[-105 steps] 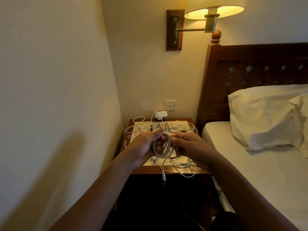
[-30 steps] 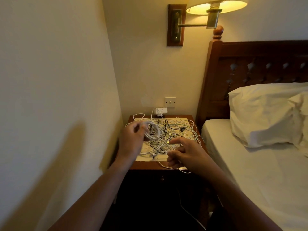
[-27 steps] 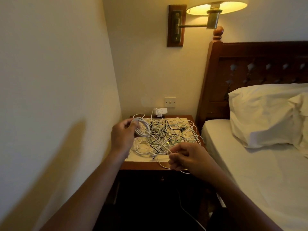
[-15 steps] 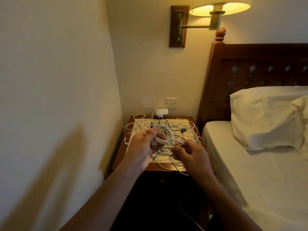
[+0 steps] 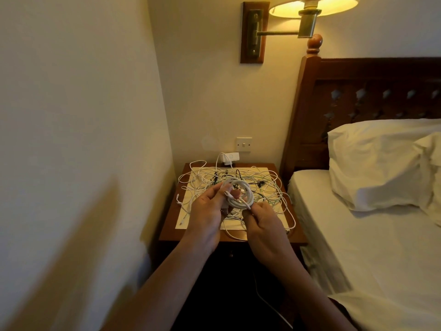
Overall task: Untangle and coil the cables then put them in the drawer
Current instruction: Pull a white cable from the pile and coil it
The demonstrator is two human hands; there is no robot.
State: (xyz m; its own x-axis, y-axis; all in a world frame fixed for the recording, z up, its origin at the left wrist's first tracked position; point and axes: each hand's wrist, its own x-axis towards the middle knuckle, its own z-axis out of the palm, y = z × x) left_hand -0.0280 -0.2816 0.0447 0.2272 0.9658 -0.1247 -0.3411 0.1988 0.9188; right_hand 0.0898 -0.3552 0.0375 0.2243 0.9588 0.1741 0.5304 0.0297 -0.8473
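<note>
Left hand [image 5: 206, 211] wraps its grip round the white coil [image 5: 242, 195]; right hand [image 5: 261, 219] pinches the coil's end, over the tangle [image 5: 269, 187] on the worktop [image 5: 170, 226].

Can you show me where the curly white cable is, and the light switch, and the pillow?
coiled white cable [image 5: 248, 192], head view, on the right side of its loop.
light switch [image 5: 244, 144], head view, on the middle of its white plate.
pillow [image 5: 372, 163], head view, on the middle of its front face.
</note>
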